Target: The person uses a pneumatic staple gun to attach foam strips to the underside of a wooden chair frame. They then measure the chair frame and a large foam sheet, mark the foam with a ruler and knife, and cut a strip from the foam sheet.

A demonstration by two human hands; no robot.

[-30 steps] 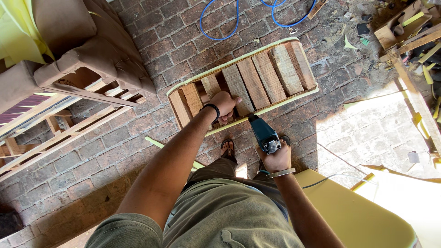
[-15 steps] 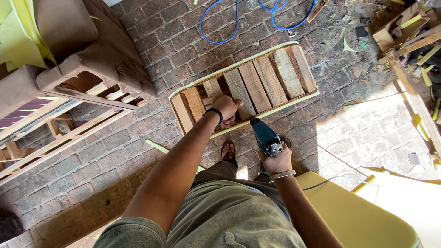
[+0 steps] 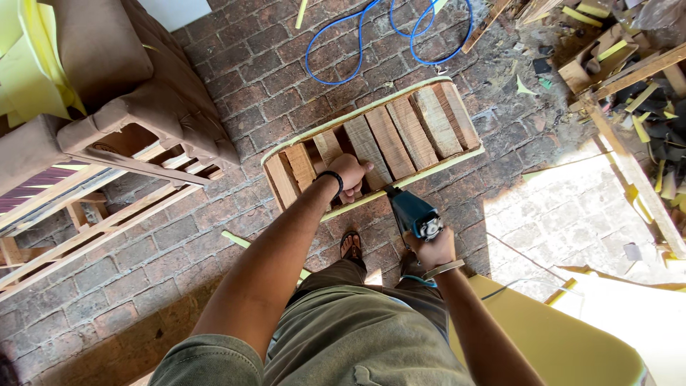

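Little has shifted — left hand (image 3: 348,174) still presses the slatted frame (image 3: 371,139), right hand (image 3: 431,249) clenched around the blue drill (image 3: 413,214).

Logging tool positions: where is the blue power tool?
Centre of the head view: blue power tool in the right hand, its nose against the wooden frame.

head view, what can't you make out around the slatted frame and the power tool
- Power tool tip: hidden in shadow against the wooden slatted frame.
- Right hand: fingers wrapped behind the tool.
- Left hand: palm side hidden against a slat.
- Blue hose: cut off by the top edge.
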